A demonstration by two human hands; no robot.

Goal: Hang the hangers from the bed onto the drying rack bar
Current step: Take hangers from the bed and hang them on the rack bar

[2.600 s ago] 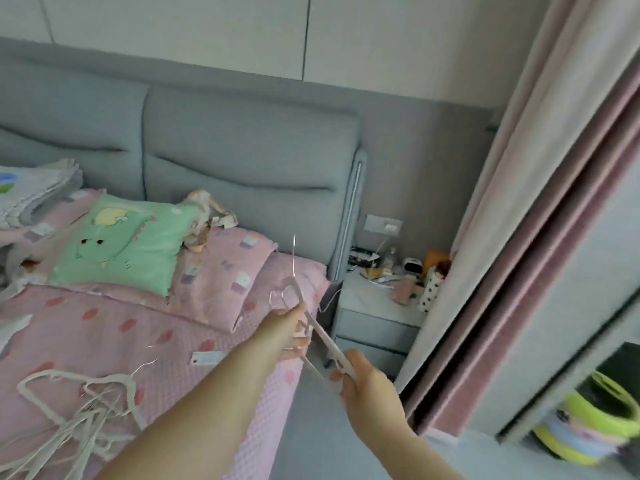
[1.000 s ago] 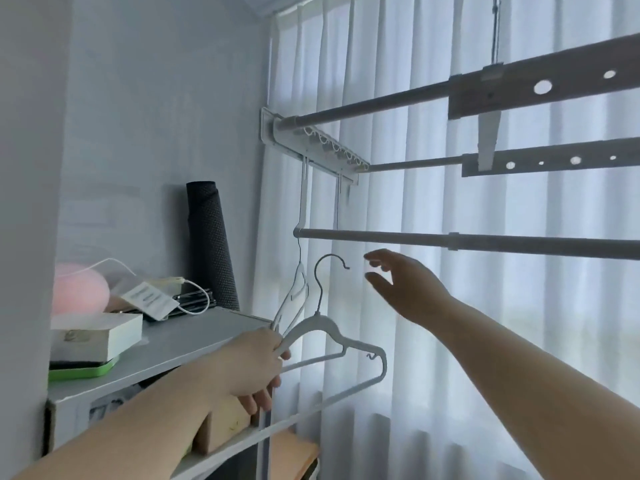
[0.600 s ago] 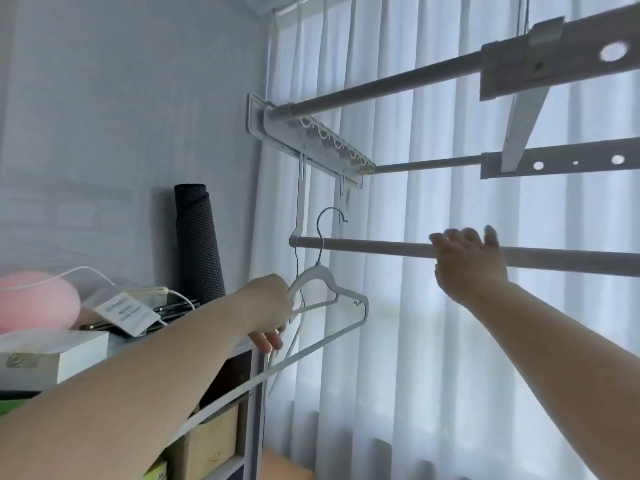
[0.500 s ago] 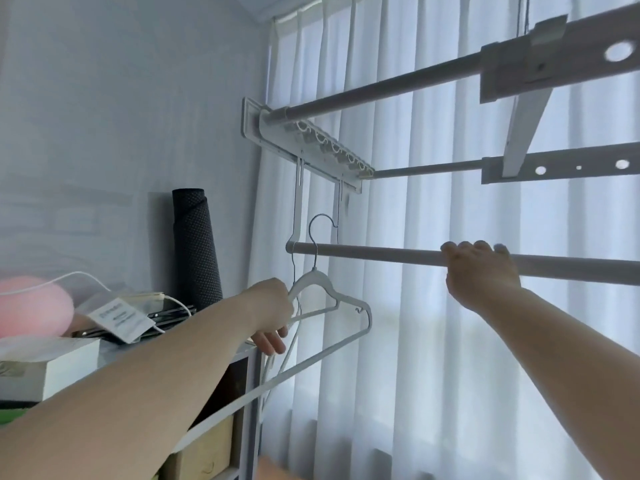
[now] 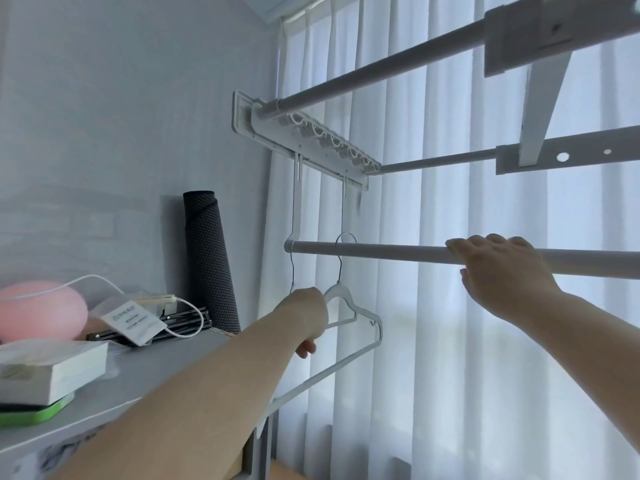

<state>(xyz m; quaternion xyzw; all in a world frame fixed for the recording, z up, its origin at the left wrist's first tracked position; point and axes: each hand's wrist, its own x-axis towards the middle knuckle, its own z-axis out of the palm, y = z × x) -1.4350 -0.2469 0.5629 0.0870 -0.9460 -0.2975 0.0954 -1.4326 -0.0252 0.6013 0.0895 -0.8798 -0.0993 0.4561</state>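
Note:
A white plastic hanger (image 5: 360,311) with a metal hook hangs below the lowest drying rack bar (image 5: 381,251); its hook curves over the bar near the left end. My left hand (image 5: 306,317) is closed around the hanger's left shoulder, just under the neck. A thin wire runs down past the bar's left end to this hand; I cannot tell whether it belongs to a second hanger. My right hand (image 5: 502,271) rests on the same bar further right, fingers draped over the top and thumb underneath. The bed is out of view.
Two higher rack bars (image 5: 381,67) cross above, fixed to a wall bracket (image 5: 304,136). White curtains (image 5: 433,375) hang behind. At the left, a grey shelf (image 5: 166,375) carries a rolled black mat (image 5: 209,258), a pink round object (image 5: 38,310), cables and a box (image 5: 52,368).
I turned from the bed to the rack with the hanger. My right hand took hold of the lower bar. My left hand raised the hanger and brought its hook down over the bar.

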